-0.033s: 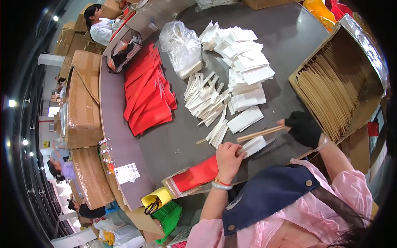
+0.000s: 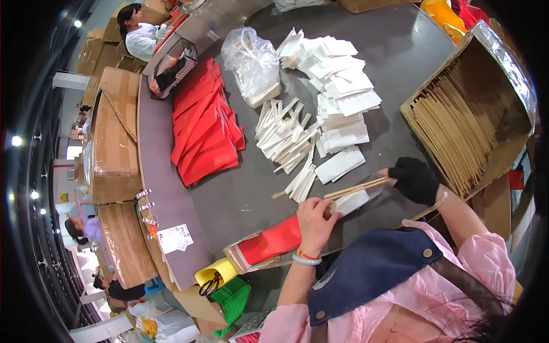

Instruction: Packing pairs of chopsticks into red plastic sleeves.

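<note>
- Tan wooden sticks — slim, straight, close together — slant just beside a white packet.
- My right hand grips their right ends.
- My left hand curls near their tips; its hold I can't tell.

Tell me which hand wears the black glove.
The right hand, which holds the slim wooden sticks; the left hand is ungloved.

Pink shirt, navy apron, pale bangle; right hand: black fingerless glove.
</note>
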Available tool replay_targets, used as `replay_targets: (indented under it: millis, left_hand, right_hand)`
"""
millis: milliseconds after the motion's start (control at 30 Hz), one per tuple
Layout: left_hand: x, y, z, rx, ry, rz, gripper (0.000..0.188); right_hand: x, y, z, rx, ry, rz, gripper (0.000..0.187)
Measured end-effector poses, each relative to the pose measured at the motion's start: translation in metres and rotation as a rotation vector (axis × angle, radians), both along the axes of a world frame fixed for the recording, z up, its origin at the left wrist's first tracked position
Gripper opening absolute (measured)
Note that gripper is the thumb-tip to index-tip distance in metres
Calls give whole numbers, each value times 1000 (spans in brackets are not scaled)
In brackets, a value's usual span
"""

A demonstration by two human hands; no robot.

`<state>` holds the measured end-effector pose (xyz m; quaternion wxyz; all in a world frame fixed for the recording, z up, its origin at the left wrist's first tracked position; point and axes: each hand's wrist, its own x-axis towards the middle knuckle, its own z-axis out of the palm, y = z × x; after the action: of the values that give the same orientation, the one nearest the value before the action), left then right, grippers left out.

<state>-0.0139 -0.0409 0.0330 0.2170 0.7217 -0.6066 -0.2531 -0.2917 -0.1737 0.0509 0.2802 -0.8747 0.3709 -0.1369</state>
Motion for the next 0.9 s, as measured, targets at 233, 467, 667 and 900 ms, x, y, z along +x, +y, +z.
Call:
replay_targets:
  millis: [233, 467, 667, 900]
  left_hand:
    - [8, 26, 1, -131, -167, -11, 68]
    - [-9, 10, -4, -89, -167, -107, 74]
    - [-5, -7, -3, -142, -173, -199, 60]
    - [50, -23, 81, 42, -267, -409, 30]
  right_hand:
    - [37, 9, -51, 68, -51, 155, 20]
    - [41, 19, -75, 151, -126, -76, 10]
    - [95, 40, -33, 163, -194, 106, 49]
    - [54, 6, 1, -114, 63, 140, 68]
